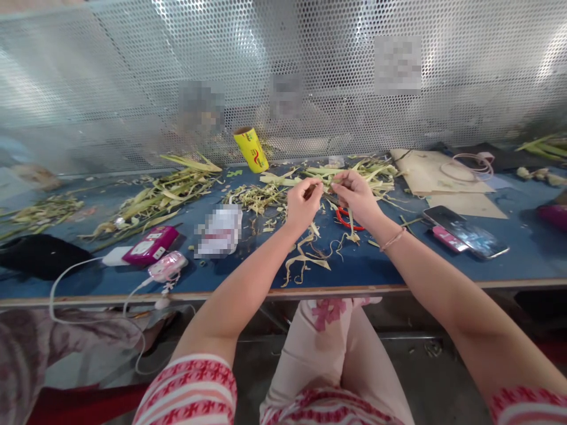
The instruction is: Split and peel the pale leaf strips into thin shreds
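Observation:
Above the middle of the blue table, my left hand [305,202] is closed in a pinch, and what lies between its fingertips is too small to make out. Close to its right, my right hand [355,193] pinches what looks like a pale green plant strip [328,184]. Behind both hands lie more dry, yellow-green leaf strips [383,171]. A heap of small plant bits [257,198] sits left of my left hand. Below my right hand lies a red loop [343,218], partly hidden. Curly dry shreds [305,260] are scattered nearer the table edge.
A yellow tube [251,150] leans near the perforated metal screen [336,71]. Leaf piles [163,189], a magenta box [151,245] and a cabled pink device [168,267] lie left. Phones [469,230] and brown cardboard [436,171] lie right. Another person's leg [75,342] shows lower left.

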Demonstrator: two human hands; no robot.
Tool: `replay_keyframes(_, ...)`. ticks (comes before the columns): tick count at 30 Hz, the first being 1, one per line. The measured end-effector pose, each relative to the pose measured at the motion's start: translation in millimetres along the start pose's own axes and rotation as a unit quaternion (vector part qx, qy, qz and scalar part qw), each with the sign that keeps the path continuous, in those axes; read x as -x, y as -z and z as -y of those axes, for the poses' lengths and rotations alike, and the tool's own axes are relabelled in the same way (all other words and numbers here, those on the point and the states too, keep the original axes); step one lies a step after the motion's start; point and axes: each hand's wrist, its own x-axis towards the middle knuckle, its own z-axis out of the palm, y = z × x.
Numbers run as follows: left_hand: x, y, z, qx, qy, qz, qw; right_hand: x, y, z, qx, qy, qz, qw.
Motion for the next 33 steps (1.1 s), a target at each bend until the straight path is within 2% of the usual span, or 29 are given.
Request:
replay_keyframes(6, -9, 1.0, -1, 0.104, 0.123, 0.037, 0.986, 2, 0, 3, 0.033, 0.025, 0.006, 0.999)
replay_keyframes(9, -9, 0.0, -5, 0.113, 0.148, 0.041, 0.982, 2, 0, 1, 0.046, 0.044, -0.002, 0.998)
replay_keyframes(14, -6, -3.2, -6, 0.087, 0.12, 0.01, 0.989, 4, -3, -3, 0.089, 0.105, -0.037, 0.99)
replay_keyframes(19, -6, -4.8, 1, 0.078, 0.089, -0.004, 0.993, 9, -4, -1, 0.228, 0.162, -0.037, 0.959)
replay_keyframes(21, -6, -5.1, 5, 0.079, 0.072, 0.0, 0.994, 10, -4, 0, 0.269, 0.17, -0.035, 0.947)
replay_keyframes(26, -4, -4.8, 7, 0.074, 0.051, 0.015, 0.996, 8, -3, 2, 0.289, 0.184, -0.046, 0.938)
replay_keyframes(33, -5, -0.9, 6, 0.061, 0.013, 0.048, 0.997, 8, 0, 4, 0.358, 0.225, 0.003, 0.906)
